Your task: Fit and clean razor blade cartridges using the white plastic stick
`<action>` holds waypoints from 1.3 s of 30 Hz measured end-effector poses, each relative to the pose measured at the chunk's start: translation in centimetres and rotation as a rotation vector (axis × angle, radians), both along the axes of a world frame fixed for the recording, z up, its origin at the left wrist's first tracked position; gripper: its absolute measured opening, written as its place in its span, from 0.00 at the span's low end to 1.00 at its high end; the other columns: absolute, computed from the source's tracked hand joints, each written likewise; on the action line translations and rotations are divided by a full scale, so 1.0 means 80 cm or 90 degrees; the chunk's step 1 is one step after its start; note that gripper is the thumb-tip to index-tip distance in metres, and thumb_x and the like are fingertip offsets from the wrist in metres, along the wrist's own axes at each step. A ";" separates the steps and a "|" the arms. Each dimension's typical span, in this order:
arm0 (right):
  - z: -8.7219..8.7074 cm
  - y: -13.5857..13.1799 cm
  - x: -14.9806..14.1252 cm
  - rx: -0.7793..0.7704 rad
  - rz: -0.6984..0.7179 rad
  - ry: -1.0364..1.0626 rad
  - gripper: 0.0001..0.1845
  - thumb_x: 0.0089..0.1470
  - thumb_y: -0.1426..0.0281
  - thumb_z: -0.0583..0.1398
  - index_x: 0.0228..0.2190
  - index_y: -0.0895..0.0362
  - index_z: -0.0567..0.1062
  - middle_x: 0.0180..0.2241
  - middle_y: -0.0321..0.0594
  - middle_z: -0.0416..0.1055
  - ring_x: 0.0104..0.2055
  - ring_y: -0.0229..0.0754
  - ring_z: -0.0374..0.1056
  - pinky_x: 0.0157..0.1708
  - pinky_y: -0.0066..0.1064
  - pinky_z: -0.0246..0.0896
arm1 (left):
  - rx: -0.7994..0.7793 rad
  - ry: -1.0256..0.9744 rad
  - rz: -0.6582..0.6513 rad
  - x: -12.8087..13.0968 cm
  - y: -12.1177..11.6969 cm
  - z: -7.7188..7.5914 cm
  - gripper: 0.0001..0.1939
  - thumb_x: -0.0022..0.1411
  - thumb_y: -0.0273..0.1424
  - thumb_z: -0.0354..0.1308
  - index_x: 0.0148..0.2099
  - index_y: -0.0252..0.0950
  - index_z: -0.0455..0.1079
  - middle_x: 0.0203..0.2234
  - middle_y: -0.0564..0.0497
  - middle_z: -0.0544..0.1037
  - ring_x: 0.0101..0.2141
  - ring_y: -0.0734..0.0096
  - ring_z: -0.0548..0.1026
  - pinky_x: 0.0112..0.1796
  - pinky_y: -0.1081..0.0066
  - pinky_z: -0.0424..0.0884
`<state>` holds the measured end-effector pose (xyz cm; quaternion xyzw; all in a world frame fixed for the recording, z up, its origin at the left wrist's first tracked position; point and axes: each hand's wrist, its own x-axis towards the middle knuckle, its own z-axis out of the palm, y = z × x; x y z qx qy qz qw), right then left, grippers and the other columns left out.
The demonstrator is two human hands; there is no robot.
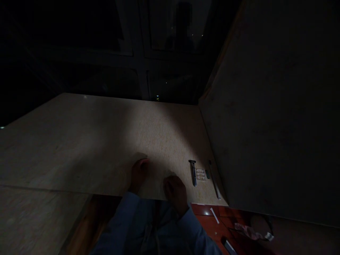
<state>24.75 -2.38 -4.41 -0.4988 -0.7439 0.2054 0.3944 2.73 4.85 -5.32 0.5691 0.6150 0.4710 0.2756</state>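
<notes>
Low light makes the hands hard to read. My left hand [139, 174] rests over the near part of the pale tabletop [156, 131], its fingers curled inward. To its right, my right hand [176, 191] is bent into a loose fist near the table's front edge. Whether either hand holds anything is hidden by the fingers and the dark. A razor [194, 174] lies to the right of my right hand, its head pointing away from me. Beside it are a small clear pack [200, 174], a little dark piece [207, 174] and a thin toothbrush-like stick [215, 181].
A tall dark panel [268, 124] borders the table on the right. Behind the far edge is a dark window [170, 78]. Below the front edge, a reddish surface [203, 221] holds a white strip [215, 215], a pinkish cloth [247, 231] and a dark device [228, 245].
</notes>
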 end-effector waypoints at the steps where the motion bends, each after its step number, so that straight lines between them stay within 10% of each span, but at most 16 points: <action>1: -0.001 0.000 0.000 -0.006 0.001 -0.003 0.12 0.66 0.72 0.54 0.38 0.57 0.77 0.38 0.46 0.74 0.40 0.48 0.70 0.41 0.37 0.66 | -0.004 0.008 0.005 -0.001 0.001 -0.001 0.17 0.60 0.41 0.53 0.41 0.36 0.77 0.39 0.43 0.81 0.42 0.55 0.79 0.47 0.54 0.75; 24: 0.000 0.009 0.001 -0.014 0.033 -0.040 0.09 0.61 0.75 0.57 0.34 0.57 0.77 0.35 0.43 0.75 0.41 0.46 0.70 0.44 0.35 0.68 | -0.011 0.047 0.038 0.004 0.007 0.001 0.20 0.60 0.47 0.51 0.39 0.37 0.76 0.37 0.41 0.81 0.41 0.53 0.79 0.45 0.54 0.75; 33: 0.039 -0.051 0.072 -0.106 -0.001 0.075 0.12 0.64 0.70 0.56 0.40 0.57 0.81 0.39 0.46 0.75 0.40 0.45 0.74 0.39 0.32 0.71 | 0.032 0.027 -0.007 0.009 0.009 -0.003 0.15 0.60 0.37 0.48 0.37 0.37 0.74 0.35 0.43 0.81 0.38 0.57 0.79 0.44 0.57 0.75; 39: 0.072 -0.033 0.150 -0.245 -0.148 -0.238 0.17 0.58 0.79 0.56 0.47 0.61 0.78 0.47 0.50 0.74 0.38 0.41 0.75 0.33 0.26 0.70 | 0.057 0.004 -0.030 0.011 0.009 -0.002 0.12 0.59 0.33 0.50 0.37 0.37 0.74 0.33 0.45 0.81 0.37 0.61 0.79 0.43 0.62 0.75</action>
